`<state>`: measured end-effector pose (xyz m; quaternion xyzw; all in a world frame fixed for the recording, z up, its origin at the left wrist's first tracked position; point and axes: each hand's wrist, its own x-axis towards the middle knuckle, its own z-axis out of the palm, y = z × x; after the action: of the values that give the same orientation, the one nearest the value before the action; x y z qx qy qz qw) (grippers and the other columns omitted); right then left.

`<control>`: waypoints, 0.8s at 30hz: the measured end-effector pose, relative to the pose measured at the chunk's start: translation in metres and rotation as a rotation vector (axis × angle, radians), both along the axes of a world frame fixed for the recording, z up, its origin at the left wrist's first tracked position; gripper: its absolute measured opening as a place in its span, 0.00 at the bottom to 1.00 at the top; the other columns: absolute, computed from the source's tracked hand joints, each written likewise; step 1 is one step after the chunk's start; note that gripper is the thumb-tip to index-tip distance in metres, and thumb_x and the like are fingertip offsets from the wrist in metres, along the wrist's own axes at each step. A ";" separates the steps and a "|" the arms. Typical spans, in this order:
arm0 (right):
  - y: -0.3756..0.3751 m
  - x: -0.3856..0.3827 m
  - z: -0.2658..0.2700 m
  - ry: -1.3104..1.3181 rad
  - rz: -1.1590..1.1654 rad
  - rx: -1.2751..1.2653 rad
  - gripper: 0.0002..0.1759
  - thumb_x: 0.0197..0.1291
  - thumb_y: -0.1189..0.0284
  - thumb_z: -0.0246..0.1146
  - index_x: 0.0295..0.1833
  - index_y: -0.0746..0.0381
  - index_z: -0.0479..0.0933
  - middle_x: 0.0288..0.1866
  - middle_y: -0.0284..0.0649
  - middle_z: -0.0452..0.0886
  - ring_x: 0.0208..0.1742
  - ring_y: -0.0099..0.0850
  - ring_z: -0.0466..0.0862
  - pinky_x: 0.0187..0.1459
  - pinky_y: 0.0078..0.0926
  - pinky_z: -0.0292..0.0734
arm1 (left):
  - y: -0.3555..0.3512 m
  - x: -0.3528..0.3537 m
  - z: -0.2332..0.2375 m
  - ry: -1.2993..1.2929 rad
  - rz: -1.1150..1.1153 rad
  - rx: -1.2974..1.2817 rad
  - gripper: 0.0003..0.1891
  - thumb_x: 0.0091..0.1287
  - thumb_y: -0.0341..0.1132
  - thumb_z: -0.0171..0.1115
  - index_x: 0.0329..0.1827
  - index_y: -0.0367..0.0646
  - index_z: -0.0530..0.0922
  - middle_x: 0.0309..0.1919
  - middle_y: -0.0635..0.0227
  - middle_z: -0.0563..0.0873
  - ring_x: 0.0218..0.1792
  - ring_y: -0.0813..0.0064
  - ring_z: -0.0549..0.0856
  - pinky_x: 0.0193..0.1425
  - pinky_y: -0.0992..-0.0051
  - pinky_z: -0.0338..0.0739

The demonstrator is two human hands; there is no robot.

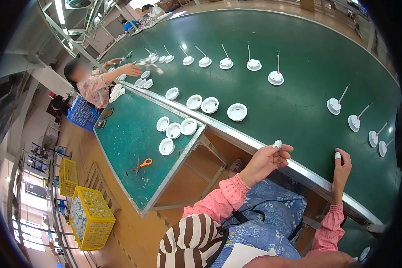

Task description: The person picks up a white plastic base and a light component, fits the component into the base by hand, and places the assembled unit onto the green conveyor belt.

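My left hand [269, 161] is held over the belt's metal edge, palm turned up and fingers loosely bent. A white covering wraps its thumb tip, and I see nothing held in it. My right hand [342, 169] rests at the near side of the green belt [295, 116], fingers stretched out, also with a white-wrapped tip and nothing visible in it. Beyond my hands stand white round fittings with upright wires, such as one fitting [275, 78] and another fitting [333, 106]. Left of my left hand, a white round cup [237, 112] lies open side up on the belt.
On the left, a green side table [120, 147] holds several white cups and orange-handled scissors [146, 162]. A co-worker [94, 85] reaches over the belt, with something blurred near their hand. Yellow crates [94, 219] stand on the floor. A metal rail [236, 134] edges the belt.
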<state>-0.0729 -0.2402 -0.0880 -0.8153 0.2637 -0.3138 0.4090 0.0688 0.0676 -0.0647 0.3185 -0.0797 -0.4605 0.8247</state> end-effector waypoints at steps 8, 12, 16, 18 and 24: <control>0.002 0.000 0.002 0.027 -0.014 0.006 0.10 0.71 0.77 0.62 0.53 0.63 0.85 0.53 0.33 0.83 0.50 0.25 0.77 0.53 0.23 0.72 | 0.022 0.008 -0.003 -0.016 0.089 0.059 0.19 0.83 0.38 0.51 0.61 0.31 0.81 0.41 0.66 0.88 0.42 0.76 0.86 0.54 0.74 0.84; -0.004 -0.002 -0.006 0.029 -0.010 -0.053 0.09 0.71 0.76 0.63 0.52 0.63 0.85 0.54 0.34 0.83 0.53 0.27 0.78 0.54 0.25 0.72 | 0.024 0.006 -0.003 -0.019 0.109 0.094 0.18 0.83 0.38 0.52 0.61 0.31 0.81 0.40 0.67 0.87 0.42 0.76 0.86 0.53 0.75 0.84; 0.000 -0.003 0.000 0.062 -0.012 -0.050 0.08 0.71 0.75 0.64 0.52 0.62 0.85 0.54 0.35 0.84 0.56 0.30 0.79 0.59 0.27 0.72 | 0.028 0.010 0.005 -0.089 0.079 0.125 0.17 0.83 0.36 0.53 0.61 0.32 0.81 0.40 0.67 0.87 0.41 0.77 0.87 0.52 0.75 0.84; 0.004 -0.003 0.003 0.072 -0.015 -0.030 0.08 0.71 0.75 0.64 0.51 0.62 0.85 0.54 0.35 0.84 0.57 0.31 0.79 0.60 0.28 0.72 | 0.035 0.020 0.018 -0.238 0.056 0.254 0.16 0.82 0.35 0.54 0.60 0.33 0.82 0.40 0.67 0.87 0.41 0.78 0.86 0.52 0.76 0.84; 0.008 -0.004 0.005 0.088 -0.010 -0.142 0.08 0.70 0.76 0.63 0.51 0.62 0.85 0.56 0.35 0.84 0.59 0.34 0.79 0.62 0.28 0.72 | 0.102 0.135 0.078 -1.345 0.394 0.831 0.18 0.68 0.36 0.70 0.60 0.42 0.86 0.53 0.63 0.89 0.55 0.68 0.87 0.60 0.66 0.81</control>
<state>-0.0769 -0.2321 -0.0831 -0.8538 0.2627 -0.2977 0.3367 0.2037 0.1695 0.0137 0.8150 -0.3231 -0.0091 0.4809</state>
